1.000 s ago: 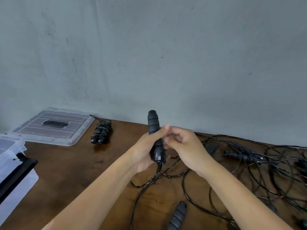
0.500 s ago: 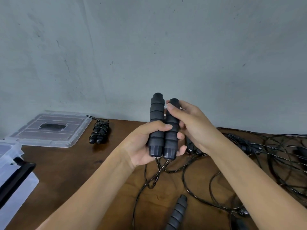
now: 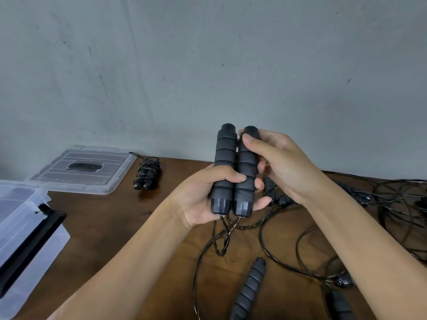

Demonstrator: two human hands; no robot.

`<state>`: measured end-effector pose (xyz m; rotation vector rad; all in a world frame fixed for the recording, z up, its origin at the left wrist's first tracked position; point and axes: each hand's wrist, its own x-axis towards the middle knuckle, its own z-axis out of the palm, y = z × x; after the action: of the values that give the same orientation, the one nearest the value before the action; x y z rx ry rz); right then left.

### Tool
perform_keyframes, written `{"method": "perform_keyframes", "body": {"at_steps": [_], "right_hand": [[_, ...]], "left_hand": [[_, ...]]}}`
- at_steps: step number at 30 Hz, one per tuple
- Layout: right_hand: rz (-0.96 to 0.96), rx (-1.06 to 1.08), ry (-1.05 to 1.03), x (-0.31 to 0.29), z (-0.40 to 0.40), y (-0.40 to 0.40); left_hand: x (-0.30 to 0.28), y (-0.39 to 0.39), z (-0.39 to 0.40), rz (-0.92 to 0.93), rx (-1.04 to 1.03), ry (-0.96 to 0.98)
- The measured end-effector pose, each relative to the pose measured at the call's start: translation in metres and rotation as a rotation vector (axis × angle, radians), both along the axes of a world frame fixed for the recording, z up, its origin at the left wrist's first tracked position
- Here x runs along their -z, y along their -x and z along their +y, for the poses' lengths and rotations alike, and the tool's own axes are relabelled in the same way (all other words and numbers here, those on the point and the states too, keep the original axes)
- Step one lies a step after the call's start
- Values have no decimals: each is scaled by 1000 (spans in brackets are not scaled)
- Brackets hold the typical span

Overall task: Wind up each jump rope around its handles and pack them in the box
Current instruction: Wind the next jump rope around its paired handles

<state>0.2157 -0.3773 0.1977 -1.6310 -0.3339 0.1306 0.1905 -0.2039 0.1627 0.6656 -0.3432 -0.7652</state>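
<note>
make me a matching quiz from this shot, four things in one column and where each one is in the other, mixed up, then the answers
Things
1. pair of handles
2. wound rope
3. lid
4. loose handle

Places
a. flat on the table by the wall, far left
b. lying alone on the table, nearest the camera
c. held upright, side by side, in both hands
d. on the table just right of the lid

Pairs: 1-c, 2-d, 3-a, 4-b

The left hand grips the pair low down; the right hand holds the top of the right-side handle.
</note>
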Motion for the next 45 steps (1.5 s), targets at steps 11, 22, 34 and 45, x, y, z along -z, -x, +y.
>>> {"method": "perform_keyframes", "body": {"at_steps": [11, 22, 34, 45], "right_hand": [[-24, 105, 42, 6, -5, 15], [-52, 103, -10, 21, 3, 14], [219, -227, -30, 72, 16, 47], [24, -358, 503, 93, 23, 86]], "left_hand": [[6, 20, -20, 68, -119, -275], [21, 42, -19, 44, -279, -409], [23, 43, 6, 90, -361, -299], [14, 27, 47, 80, -445, -465]]}}
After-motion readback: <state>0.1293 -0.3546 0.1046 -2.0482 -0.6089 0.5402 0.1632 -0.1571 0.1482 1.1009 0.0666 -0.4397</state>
